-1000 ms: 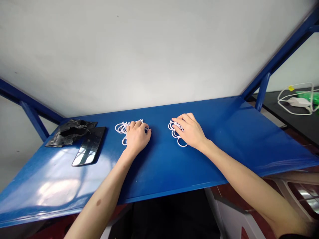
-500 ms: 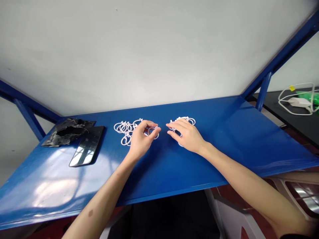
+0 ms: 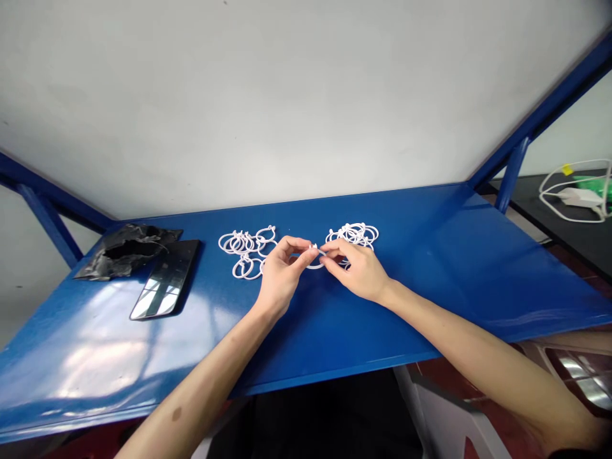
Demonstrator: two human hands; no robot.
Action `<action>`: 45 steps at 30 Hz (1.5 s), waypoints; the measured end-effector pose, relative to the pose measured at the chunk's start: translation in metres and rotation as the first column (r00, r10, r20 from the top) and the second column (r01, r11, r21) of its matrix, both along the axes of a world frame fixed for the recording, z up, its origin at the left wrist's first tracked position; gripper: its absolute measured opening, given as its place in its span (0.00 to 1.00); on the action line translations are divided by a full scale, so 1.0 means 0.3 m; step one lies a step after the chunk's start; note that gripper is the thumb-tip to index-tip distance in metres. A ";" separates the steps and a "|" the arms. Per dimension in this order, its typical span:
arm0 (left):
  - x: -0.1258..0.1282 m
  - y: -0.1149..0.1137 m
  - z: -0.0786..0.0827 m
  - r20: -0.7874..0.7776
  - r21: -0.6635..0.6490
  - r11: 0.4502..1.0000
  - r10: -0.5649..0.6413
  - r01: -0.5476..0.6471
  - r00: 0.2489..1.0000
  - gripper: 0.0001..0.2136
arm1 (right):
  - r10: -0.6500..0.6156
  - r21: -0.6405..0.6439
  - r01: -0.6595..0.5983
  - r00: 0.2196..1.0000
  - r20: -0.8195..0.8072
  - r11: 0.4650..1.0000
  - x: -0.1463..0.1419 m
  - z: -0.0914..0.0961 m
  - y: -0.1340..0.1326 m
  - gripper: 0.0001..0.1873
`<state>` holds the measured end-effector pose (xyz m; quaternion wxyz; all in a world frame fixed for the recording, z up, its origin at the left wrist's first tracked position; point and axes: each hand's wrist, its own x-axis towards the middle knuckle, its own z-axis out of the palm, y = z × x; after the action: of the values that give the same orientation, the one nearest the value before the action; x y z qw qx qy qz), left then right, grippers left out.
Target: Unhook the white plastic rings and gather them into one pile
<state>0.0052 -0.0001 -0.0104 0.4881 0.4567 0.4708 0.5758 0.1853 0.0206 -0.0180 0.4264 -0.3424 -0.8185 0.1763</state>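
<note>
Change: a second ago both hands lay flat, one on each pile; half a second ago the left had lifted a ring and the right was leaving its pile; now the two meet between the piles on one ring
Bag (image 3: 127, 250): black, crumpled, far left of the hands, by the wall
Phone (image 3: 166, 279): dark, flat, just right of the bag and touching it, well left of the left hand
Left pile (image 3: 246, 248): white rings, uncovered since a second ago, just left of the left hand's fingers
Left hand (image 3: 281, 275): thumb and forefinger pinched on the left side of the ring, other fingers curled under
Ring (image 3: 314, 257): white, held between the fingertips of both hands, just above the shelf, midway between the piles
Right hand (image 3: 359, 271): fingertips pinched on the right side of the same ring, palm down
Right pile (image 3: 354, 234): white rings, just behind the right hand's knuckles, now mostly in view
Shelf (image 3: 454, 268): blue, under both forearms
Cable (image 3: 571, 191): white, coiled, far right on a dark table, well apart from the hands
</note>
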 end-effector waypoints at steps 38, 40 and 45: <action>-0.225 0.126 -0.037 -0.931 0.356 0.934 0.357 -0.025 0.071 0.13 | -0.436 0.252 0.369 0.844 0.314 0.895 0.097 0.022 0.094 0.11; -0.241 0.136 -0.050 -0.953 0.301 0.952 0.302 -0.048 0.028 0.14 | -0.468 0.258 0.401 0.829 0.306 0.879 0.110 0.025 0.106 0.11; -0.252 0.141 -0.068 -0.965 0.262 0.963 0.263 -0.057 0.013 0.12 | -0.531 0.245 0.472 0.784 0.322 0.847 0.142 0.015 0.144 0.12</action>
<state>-0.0704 0.0422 -0.0306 -0.0800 0.7056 0.6805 0.1809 0.2280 0.0638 -0.0134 0.3168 -0.5418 -0.7748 -0.0756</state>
